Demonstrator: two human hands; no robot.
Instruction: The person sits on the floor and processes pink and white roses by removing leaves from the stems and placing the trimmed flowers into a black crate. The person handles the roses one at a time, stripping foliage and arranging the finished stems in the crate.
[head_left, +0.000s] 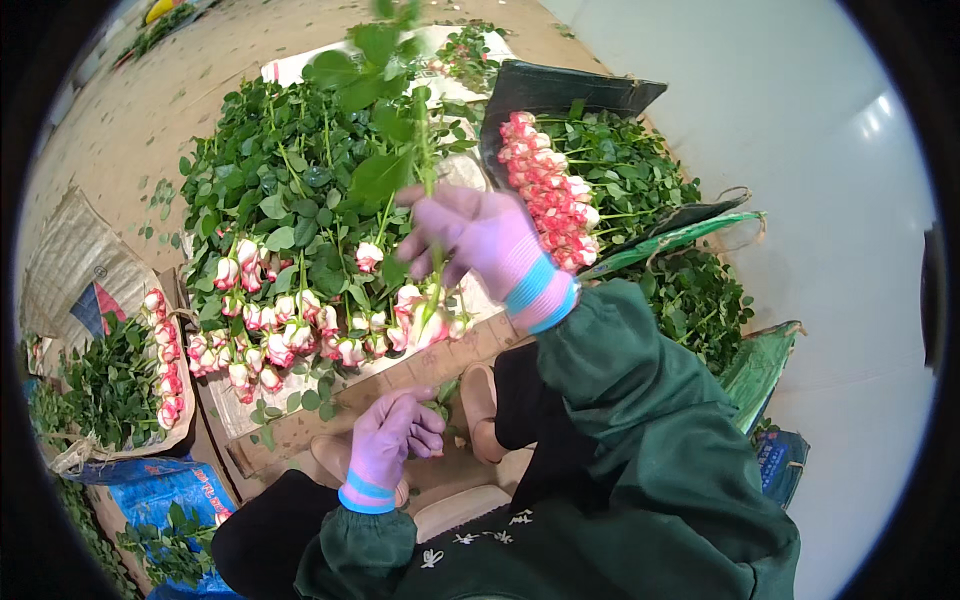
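Note:
My right hand (469, 236), in a pink and purple knit glove with a blue cuff, holds the stem of a pink-edged white rose (430, 326). That rose hangs bloom-down, its leafy stem rising blurred above the fingers. Lower down, my left hand (394, 431) in a matching glove has curled fingers close to some green leaves; whether it grips them I cannot tell. In front of me lies a large pile of leafy rose stems (300, 172), with many pink-and-white blooms (289, 337) towards me.
A wooden board (420, 367) with marks edges the pile. Roses stacked in a dark wrap (577, 86) and green wraps (761, 367) stand at right beside a pale wall (840, 247). More wrapped roses (169, 360) and a blue sack (165, 495) are at left. Loose leaves dot the floor (142, 135).

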